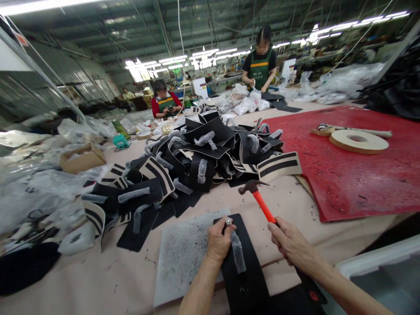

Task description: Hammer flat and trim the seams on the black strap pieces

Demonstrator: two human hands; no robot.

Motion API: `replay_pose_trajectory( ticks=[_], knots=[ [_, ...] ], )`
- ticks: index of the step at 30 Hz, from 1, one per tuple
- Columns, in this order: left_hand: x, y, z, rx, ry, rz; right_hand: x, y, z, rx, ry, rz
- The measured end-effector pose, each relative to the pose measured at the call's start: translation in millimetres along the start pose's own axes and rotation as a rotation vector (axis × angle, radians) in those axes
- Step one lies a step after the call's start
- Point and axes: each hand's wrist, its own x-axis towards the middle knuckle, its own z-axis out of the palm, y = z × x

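My left hand fingers pinch the punch upright on the black piece; my right hand fingers clasp the hammer, beyond that piece.

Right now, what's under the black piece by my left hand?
A speckled grey slab lies under the black piece, on the table. How far it runs beneath is covered.
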Motion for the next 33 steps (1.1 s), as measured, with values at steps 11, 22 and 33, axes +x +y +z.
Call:
replay_pose_trajectory(
  ticks=[11, 22, 33],
  knots=[
    [3, 1, -2.7, 0.05, -0.011, -0.01, -31, -24, -8, -0.724, 0.03, -0.563],
    [5, 5, -4.0, 0.02, -0.018, -0.014, -31, -27, -12, -0.595, 0.019, -0.447],
    [5, 6, -4.3, 0.003, -0.034, 0.004, -21, 0, -16, -0.603, -0.051, -0.297]
  ],
)
